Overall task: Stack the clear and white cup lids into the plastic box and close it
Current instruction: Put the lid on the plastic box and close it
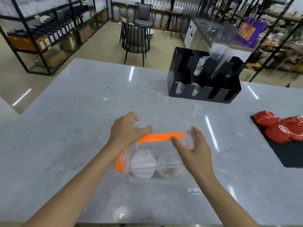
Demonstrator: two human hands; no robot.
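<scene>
With both hands hovering over the plastic box [154, 161], the closing step looks to be underway. Left hand [127, 128] is gripping the far-left edge of the clear box lid [162, 123], fingers [136, 119] curled over the rim w/ thumb underneath, probably to steer it down square. Right hand [195, 145] is cupping the lid's right side, fingers spread and loosely open, palm facing in, likely as a guide rather than a clamp. Lid is sitting tilted above the orange seal rim [157, 136], not yet seated. Inside the box, 1 white lid stack [142, 163] is lying on the left and clear lids [168, 169] to its right, approx side by side so the top can drop flat. Box is resting on the table [73, 112], near the person. Black cup organizer [205, 79] is standing well apart at the back.
</scene>
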